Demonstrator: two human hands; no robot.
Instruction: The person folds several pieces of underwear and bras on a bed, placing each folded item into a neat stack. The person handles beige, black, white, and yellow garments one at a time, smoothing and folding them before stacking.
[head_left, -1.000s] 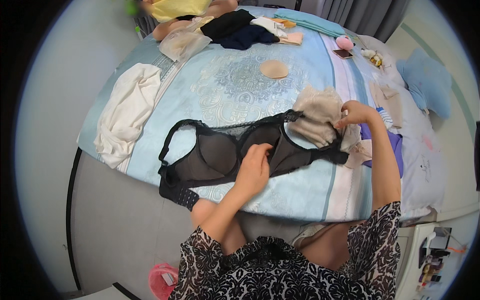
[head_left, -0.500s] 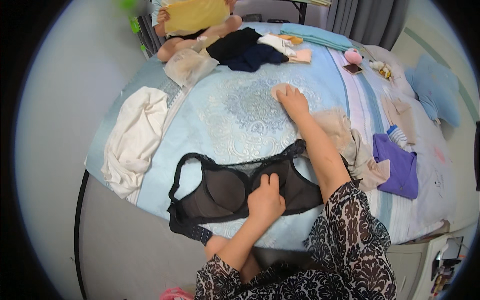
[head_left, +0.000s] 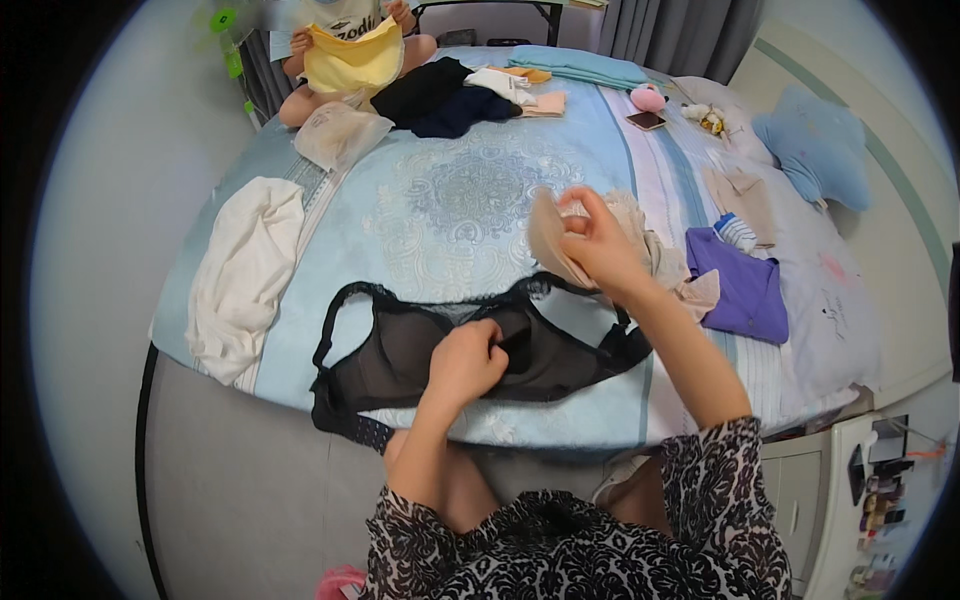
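Observation:
A black bra (head_left: 405, 350) lies spread on the bed's near edge, its inner side facing up. My left hand (head_left: 468, 362) is closed on the edge of the lining at the bra's right cup, where a dark opening gapes beside the fingers. Above that cup, my right hand (head_left: 605, 250) holds a thin beige bra pad (head_left: 547, 238) between thumb and fingers, raised off the bed and tilted on its side.
Beige garments (head_left: 660, 262) and a folded purple garment (head_left: 740, 285) lie to the right. A white cloth (head_left: 245, 270) is on the left. Across the bed, another person holds up a yellow cloth (head_left: 352, 62) near dark clothes (head_left: 440, 100) and a plastic bag (head_left: 340, 135).
My right hand has picked the pad up off the bedspread and brought it nearer the bra. My left hand has gripped the cup's lining, opening a gap. The view has shifted.

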